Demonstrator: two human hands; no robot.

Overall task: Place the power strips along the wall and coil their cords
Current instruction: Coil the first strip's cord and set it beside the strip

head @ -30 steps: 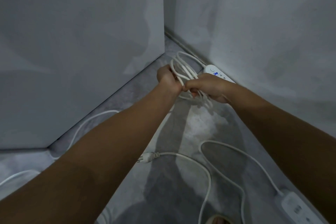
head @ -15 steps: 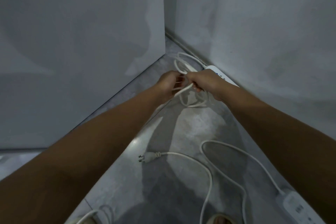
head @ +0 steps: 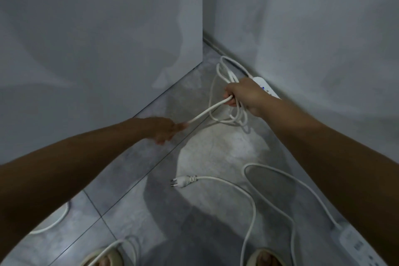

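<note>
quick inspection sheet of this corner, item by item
surface: grey tiled floor
job's things: far strip lies against the right wall; near strip at bottom right
clutter: nothing seen
grippers: right hand grips the far cord loops; left hand holds a taut run of it
cables: near cord sprawls uncoiled, plug on the floor; another cord at bottom left
surroundings: left wall opposite; sandalled feet at bottom edge
</note>
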